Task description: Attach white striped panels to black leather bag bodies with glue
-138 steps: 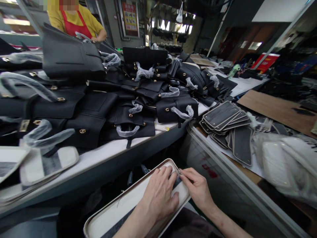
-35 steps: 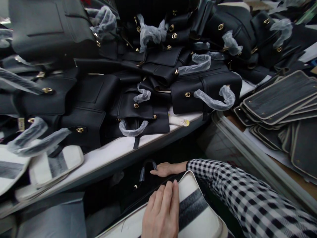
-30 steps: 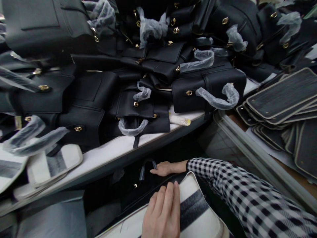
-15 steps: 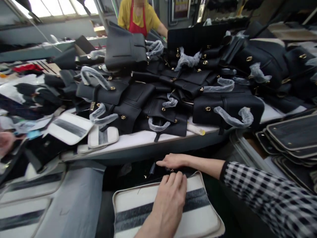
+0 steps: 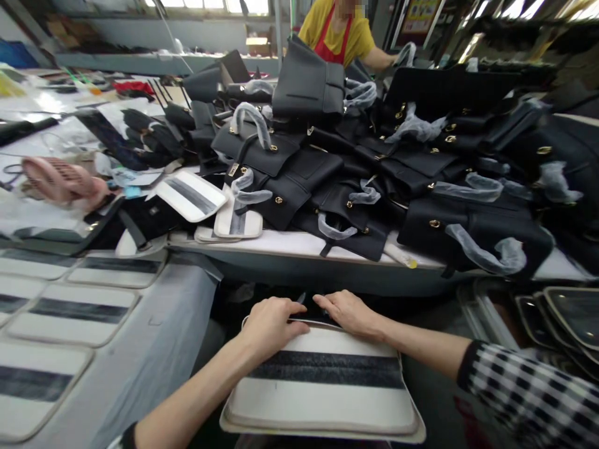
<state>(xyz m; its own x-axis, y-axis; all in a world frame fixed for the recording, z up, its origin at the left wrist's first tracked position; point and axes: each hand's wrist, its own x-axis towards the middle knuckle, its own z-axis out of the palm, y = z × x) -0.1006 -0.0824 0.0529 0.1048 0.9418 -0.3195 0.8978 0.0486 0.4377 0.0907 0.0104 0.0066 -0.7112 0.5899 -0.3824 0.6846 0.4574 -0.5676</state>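
Note:
A white panel with a dark stripe (image 5: 327,399) lies at the bottom centre, over at least one similar panel. At its upper left edge is my left hand (image 5: 274,321), thumb and forefinger apart, the thumb on the panel's edge. My right hand (image 5: 350,313) rests at the upper right edge, its fingers bent over it and partly hidden. Whether either hand grips the panel cannot be made out. Dark material lies in shadow just beyond both hands.
Black bags (image 5: 299,168) with wrapped handles crowd the long table (image 5: 281,249) ahead. Striped panels (image 5: 75,312) lie at the left, dark panels (image 5: 575,312) are stacked at the right. A pink fan (image 5: 60,181) stands at the left; a person in yellow (image 5: 369,37) is behind the bags.
My left hand has moved from the middle of the panel to its upper left edge. My right hand is now at the upper right edge. The view has turned left.

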